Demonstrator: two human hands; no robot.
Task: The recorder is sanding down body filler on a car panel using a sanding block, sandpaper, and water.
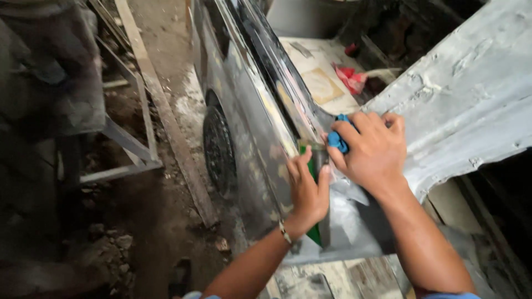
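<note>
The person leans over the side of a vehicle, both hands on its grey, patchy body panel [260, 166] just behind the dark wheel [218, 149]. The right hand [372, 150] is clenched round a small blue pad [336, 138], probably a sanding block or cloth, and presses it where the panel meets the pale, rough-primed bonnet surface [471, 99]. The left hand [307, 191] lies flat and released, fingers spread, steadying itself on the panel beside a green strip [310, 166] that looks like masking tape or a plastic spreader; I cannot tell which.

To do this well, I judge the pad should stay flat against the surface with even pressure, moving along the seam rather than digging in at one spot. The left hand is best kept bracing close by, clear of the pad's path.

A red rag [350, 77] lies further off, and a metal frame [130, 149] stands on the dirt floor.
</note>
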